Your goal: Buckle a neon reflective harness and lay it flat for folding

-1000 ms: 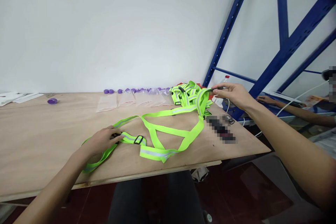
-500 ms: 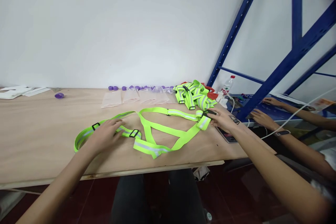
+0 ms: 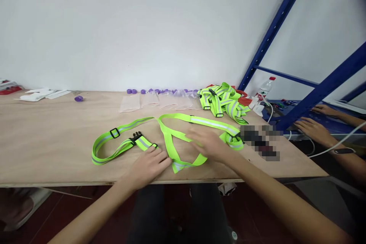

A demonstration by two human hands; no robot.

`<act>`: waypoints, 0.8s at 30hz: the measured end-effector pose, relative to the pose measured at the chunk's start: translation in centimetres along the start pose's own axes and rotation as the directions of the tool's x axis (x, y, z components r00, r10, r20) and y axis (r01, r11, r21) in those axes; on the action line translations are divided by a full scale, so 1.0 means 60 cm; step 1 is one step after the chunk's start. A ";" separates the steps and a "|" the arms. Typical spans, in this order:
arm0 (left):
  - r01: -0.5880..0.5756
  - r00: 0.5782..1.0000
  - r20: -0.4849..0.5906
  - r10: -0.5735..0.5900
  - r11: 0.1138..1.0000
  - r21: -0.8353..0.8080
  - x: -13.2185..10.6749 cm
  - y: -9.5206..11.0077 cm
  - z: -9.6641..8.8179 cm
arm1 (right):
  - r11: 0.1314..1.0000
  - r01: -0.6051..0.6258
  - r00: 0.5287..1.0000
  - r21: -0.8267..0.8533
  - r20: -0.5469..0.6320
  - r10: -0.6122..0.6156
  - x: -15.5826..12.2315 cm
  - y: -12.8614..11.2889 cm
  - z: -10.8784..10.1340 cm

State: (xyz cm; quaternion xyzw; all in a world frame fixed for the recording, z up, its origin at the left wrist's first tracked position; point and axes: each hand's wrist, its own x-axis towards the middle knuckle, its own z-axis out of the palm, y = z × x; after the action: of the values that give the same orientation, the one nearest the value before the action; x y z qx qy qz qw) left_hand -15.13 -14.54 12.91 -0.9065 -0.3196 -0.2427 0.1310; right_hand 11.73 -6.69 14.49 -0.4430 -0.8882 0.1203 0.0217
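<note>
A: What lies at the centre of the figure?

B: A fluorescent yellow-green reflective strap vest (image 3: 171, 137), spread flat on the plywood table (image 3: 51, 137) near its front edge. Grey reflective bands run along the straps; a black slider (image 3: 114, 133) sits on the left loop and a black buckle (image 3: 136, 137) just right of that slider.

A: Where are the hands relative to the vest?

B: The left hand (image 3: 148, 164) rests palm down at the vest's front edge, its fingers flat on the strap beside the lower point of the webbing. The right hand (image 3: 208, 144) lies over the vest's right half, blurred, fingers spread and flat on the straps. Neither hand is closed around anything; both are pressed flat and grasp nothing.

A: What surrounds the vest?

B: Behind the vest and to its right, a pile of folded reflective vests (image 3: 223, 101) of the same colour. Behind the vest, a row of clear plastic bags (image 3: 160, 101), with small purple caps (image 3: 134, 91) along their far side. One purple cap (image 3: 78, 98) lies alone, well to the vest's left and behind it, near white papers (image 3: 42, 94). Just right of the vest, a pixelated dark object (image 3: 261, 141). Further right, a plastic bottle (image 3: 264, 87) with a red cap and the blue steel rack frame (image 3: 314, 91).

A: Is anyone else shown?

B: Another person's hands (image 3: 310, 127) rest on a blue surface to the right of the vest, beyond the table's corner, one wrist bearing a dark band (image 3: 344, 151)
</note>
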 end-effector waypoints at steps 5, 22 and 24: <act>0.039 0.990 -0.139 -0.027 0.996 0.085 -0.021 0.037 0.010 | 0.948 0.309 0.915 0.081 0.248 -0.320 0.077 -0.065 0.069; 0.255 0.967 -0.056 -0.249 0.952 0.170 -0.038 0.109 -0.003 | 0.998 -0.032 0.988 -0.056 0.150 0.040 0.224 0.023 0.071; 0.333 0.938 -0.144 -0.315 0.934 0.127 -0.019 0.082 -0.022 | 0.999 -0.033 0.994 -0.036 0.108 0.037 0.225 0.026 0.082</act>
State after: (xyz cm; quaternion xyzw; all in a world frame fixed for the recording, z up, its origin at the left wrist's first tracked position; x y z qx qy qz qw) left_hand -13.24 -19.41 13.03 -0.8126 -0.4735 -0.2908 0.1758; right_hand 4.08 3.96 8.44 -0.4516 -0.8821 0.1291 -0.0363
